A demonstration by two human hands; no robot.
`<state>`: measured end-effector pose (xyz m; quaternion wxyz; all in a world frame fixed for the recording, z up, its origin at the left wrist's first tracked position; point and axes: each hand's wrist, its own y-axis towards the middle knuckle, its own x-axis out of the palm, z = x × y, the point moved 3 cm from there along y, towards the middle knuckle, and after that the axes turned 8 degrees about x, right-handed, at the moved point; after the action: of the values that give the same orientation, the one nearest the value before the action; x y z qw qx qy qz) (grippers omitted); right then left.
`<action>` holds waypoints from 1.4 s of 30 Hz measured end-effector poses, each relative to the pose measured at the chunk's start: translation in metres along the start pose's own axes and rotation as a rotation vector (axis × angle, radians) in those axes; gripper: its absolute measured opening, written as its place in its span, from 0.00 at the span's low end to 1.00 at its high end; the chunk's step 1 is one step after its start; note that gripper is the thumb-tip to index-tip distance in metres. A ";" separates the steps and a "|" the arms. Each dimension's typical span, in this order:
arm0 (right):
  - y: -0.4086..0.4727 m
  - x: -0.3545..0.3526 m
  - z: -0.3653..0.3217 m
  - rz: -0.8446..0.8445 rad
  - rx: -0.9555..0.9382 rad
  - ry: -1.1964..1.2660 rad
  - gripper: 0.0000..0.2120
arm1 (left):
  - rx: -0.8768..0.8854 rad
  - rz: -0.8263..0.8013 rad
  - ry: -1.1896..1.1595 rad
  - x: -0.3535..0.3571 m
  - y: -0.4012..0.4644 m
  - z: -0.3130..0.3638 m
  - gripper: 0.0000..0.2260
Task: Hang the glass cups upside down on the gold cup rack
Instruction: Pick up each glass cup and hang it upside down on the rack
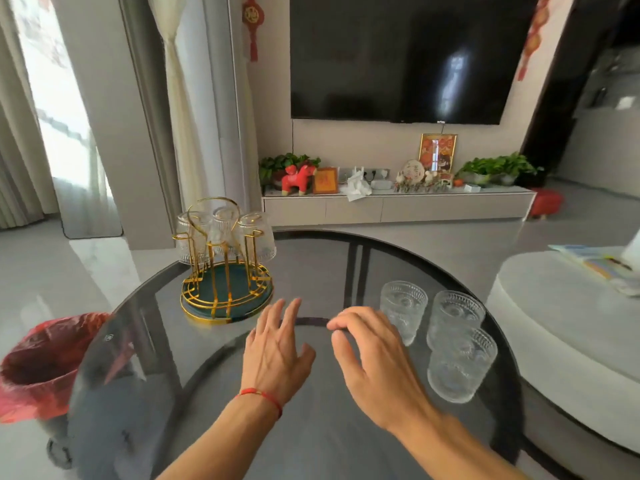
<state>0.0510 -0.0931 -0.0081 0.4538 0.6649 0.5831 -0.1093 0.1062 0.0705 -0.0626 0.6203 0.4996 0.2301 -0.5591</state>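
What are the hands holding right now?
Nothing. The left hand and the right hand are both open and empty above the table. The nearest glass cup stands just past the right hand's fingers, not gripped.

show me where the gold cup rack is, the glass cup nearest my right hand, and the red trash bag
gold cup rack (227,296): head view, on its round base ring.
nearest glass cup (403,306): head view, on its patterned side wall, upright on the table.
red trash bag (45,362): head view, on the bag's crumpled front.
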 end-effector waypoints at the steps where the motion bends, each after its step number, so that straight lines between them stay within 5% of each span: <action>1: -0.007 -0.011 0.010 -0.002 0.040 0.010 0.13 | 0.037 -0.001 -0.064 0.001 -0.003 0.019 0.35; 8: -0.038 -0.077 0.055 0.205 0.210 0.193 0.18 | 0.211 -0.093 -0.222 0.008 -0.027 0.091 0.32; 13: -0.038 -0.126 0.110 0.532 0.628 0.393 0.12 | 0.278 -0.218 -0.353 0.025 -0.046 0.135 0.34; 17: -0.029 -0.129 0.148 0.255 1.055 0.607 0.16 | 0.205 -0.269 -0.470 0.042 -0.048 0.155 0.41; 19: -0.029 -0.122 0.155 0.105 1.115 0.606 0.19 | 0.116 -0.260 -0.512 0.048 -0.040 0.163 0.41; 31: -0.024 -0.116 0.147 0.150 1.024 0.474 0.20 | -0.156 -0.029 -0.621 0.062 -0.013 0.205 0.37; 37: -0.020 -0.113 0.105 0.146 0.683 0.517 0.12 | -0.151 -0.005 -0.798 0.018 -0.014 0.152 0.34; 42: -0.022 -0.077 0.076 -0.003 0.494 0.405 0.06 | -0.131 0.130 -0.672 -0.026 -0.004 0.087 0.34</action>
<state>0.0386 -0.2027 -0.0097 0.1530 0.7623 0.6184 -0.1138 0.0714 0.0068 -0.0076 0.7266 0.2602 0.0160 -0.6357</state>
